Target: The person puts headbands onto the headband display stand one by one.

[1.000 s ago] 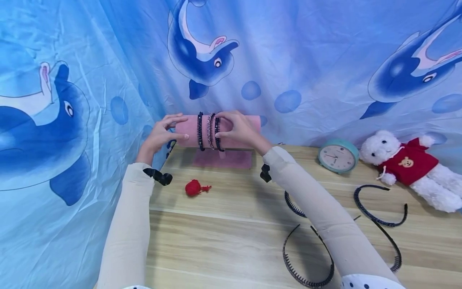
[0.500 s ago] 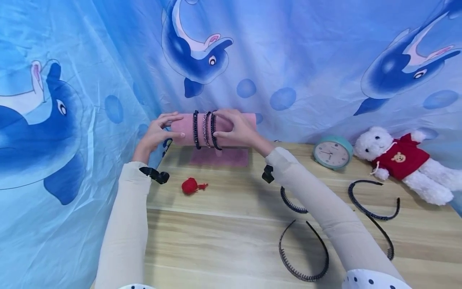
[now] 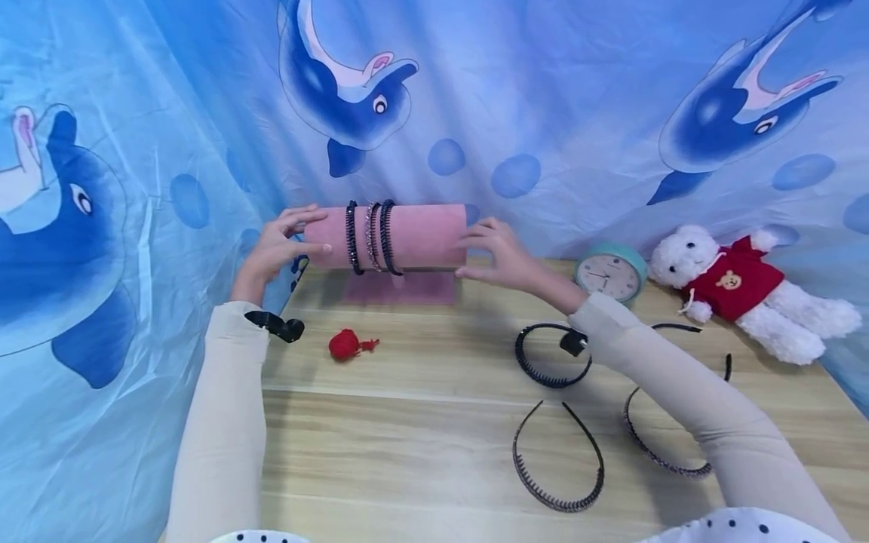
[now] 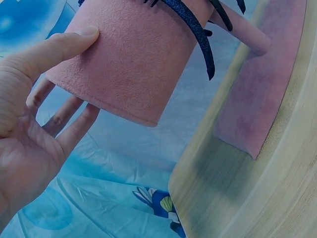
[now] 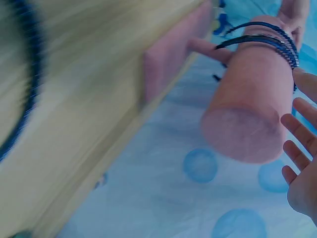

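Left hand has fingers and thumb clamped on the left end of the stand; right hand, fingers spread apart, is at its right end; three headbands circle the stand, on the counter

Pink roll stand, upright on its flat base, left end gripped by my left hand, right end near my right hand, three toothed headbands around it, outer two dark, middle one silvery and glittering
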{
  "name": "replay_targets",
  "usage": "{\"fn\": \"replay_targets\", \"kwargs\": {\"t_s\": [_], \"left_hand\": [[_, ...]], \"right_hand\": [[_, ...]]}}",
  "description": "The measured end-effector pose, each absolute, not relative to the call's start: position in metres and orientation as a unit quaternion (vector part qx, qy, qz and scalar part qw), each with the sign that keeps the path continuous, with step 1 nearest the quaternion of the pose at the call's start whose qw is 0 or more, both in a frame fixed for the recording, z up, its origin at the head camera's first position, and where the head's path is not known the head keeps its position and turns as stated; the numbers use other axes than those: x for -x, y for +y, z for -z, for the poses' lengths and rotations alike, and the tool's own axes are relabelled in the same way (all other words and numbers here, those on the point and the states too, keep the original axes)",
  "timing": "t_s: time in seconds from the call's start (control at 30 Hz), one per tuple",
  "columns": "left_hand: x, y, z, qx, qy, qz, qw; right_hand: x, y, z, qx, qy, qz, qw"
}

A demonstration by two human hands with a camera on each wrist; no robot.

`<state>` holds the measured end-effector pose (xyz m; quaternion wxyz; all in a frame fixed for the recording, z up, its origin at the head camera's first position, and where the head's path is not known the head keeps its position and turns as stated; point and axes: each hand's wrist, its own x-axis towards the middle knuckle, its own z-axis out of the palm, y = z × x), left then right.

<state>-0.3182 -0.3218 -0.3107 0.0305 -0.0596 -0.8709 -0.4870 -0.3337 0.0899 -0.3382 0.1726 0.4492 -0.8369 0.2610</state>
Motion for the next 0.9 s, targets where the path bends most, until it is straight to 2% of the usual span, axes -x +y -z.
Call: {"fn": "replay_targets", "kwargs": {"t_s": [0.2, 0.4, 0.67, 0.9], "left_hand": [[0.322, -0.325, 0.314, 0.056, -0.873, 0.483, 0.032], [0.335, -0.335, 0.327, 0.053, -0.876, 0.478, 0.039], [0.342, -0.339, 0.332, 0.056, -0.879, 0.471, 0.044], [0.328, -0.329, 0.318, 0.058, -0.873, 0.484, 0.033]], "right_hand": [[0.315, 0.138, 0.363, -0.466, -0.843, -0.234, 0.130], [0.296, 0.173, 0.389, -0.497, -0.839, -0.185, 0.117], [0.272, 0.203, 0.417, -0.521, -0.834, -0.156, 0.094], [0.257, 0.218, 0.434, -0.523, -0.838, -0.134, 0.080]]}}
